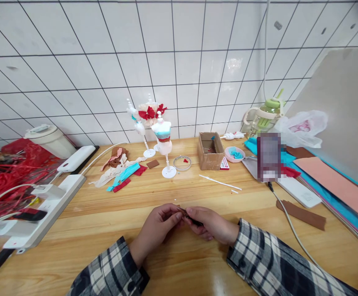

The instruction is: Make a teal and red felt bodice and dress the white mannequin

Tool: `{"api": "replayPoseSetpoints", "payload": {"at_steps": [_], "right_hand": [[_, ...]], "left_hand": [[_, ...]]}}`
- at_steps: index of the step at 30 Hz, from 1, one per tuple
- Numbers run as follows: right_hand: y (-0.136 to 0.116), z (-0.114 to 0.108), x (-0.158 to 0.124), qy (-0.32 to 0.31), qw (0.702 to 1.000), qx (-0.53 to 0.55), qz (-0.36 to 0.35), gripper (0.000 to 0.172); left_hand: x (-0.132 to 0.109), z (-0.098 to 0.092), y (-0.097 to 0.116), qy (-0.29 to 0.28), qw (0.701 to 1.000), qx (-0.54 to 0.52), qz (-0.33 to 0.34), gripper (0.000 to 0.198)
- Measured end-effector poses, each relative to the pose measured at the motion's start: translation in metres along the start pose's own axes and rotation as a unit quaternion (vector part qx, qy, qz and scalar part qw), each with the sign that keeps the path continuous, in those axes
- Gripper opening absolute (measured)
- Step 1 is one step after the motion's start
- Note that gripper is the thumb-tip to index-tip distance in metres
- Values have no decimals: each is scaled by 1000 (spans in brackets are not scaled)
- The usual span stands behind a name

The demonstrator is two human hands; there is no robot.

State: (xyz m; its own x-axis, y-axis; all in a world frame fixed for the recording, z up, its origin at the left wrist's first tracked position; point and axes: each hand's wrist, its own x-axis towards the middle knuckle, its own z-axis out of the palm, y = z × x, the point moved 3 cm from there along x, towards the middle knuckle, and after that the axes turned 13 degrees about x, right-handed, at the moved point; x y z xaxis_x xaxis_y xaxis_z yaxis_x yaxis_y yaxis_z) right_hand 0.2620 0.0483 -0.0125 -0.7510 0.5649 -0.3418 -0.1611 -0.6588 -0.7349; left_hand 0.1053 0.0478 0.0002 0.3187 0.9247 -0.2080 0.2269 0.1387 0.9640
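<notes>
6 o'clock: L hand (162,222) grip pinches small brown fabric piece (183,211); R hand (208,223) grip pinches dark slender tool (196,222). Keep pc. taut, fingertips clear.

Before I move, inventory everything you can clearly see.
Brown piece: 1, brown, front centre
Dark item: 1, blackish, front centre
Mannequins: 3, mostly white, back centre
Fabric scraps: several, mixed colours, left
Hoop: 1, silvery, centre
Box: 1, brown, centre right
Dish: 1, pink, right of box
Thin strips: 2+, white, centre right
Jug: 1, pale green, back right
Plastic bag: 1, whitish, back right
Pixelated device: 1, dark, right
Fabric sheets: several, mixed colours, far right
Brown strip: 1, brown, right
Power strip: 1, white, left
Lidded container: 1, white, back left
Red heap: 1, red, far left
Tabletop: 1, wooden, foreground
Wall: 1, white, back
Left hand: 1, bare, front
Right hand: 1, bare, front
</notes>
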Motion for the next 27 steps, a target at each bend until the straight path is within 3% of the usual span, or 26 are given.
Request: {"api": "replayPoseSetpoints", "payload": {"at_steps": [21,27], "right_hand": [[-1,0,1,23,1000,0,10,44],[-15,-8,0,37,995,-68,-62,50]], "left_hand": [[-1,0,0,6,999,10,-34,26],[-1,-7,-4,121,992,29,-21,18]]}}
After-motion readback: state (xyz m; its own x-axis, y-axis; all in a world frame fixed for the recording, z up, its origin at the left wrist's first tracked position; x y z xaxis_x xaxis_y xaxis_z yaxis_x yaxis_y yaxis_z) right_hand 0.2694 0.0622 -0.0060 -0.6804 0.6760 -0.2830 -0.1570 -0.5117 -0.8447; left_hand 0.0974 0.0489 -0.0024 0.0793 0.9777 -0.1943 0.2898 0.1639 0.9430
